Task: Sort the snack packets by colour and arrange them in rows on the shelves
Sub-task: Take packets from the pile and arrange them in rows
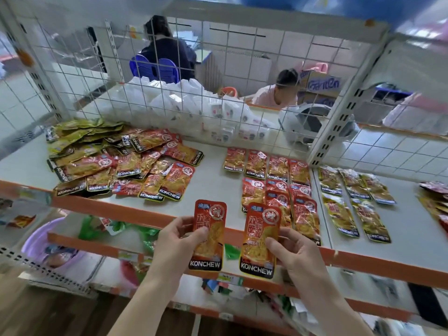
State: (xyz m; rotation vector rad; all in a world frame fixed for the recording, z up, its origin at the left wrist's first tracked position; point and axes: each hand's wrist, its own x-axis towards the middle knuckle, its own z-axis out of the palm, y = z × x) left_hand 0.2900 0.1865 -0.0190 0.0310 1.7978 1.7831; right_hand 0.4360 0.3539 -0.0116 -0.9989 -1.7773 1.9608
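Two red packets in hand, ready for the red rows.
Left hand point(178, 235) pinches one red packet point(209, 235), right hand point(292, 251) another packet point(260, 241); next, lay both beside the red rows point(276, 187) on the shelf point(213, 190).

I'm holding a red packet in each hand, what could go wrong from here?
One: the sorted rows of red foil packets already reach the orange shelf edge; another in front could push some off. Two: left hand and right hand pinch glossy red packets in front of that edge; a slip could drop one into the clutter below.
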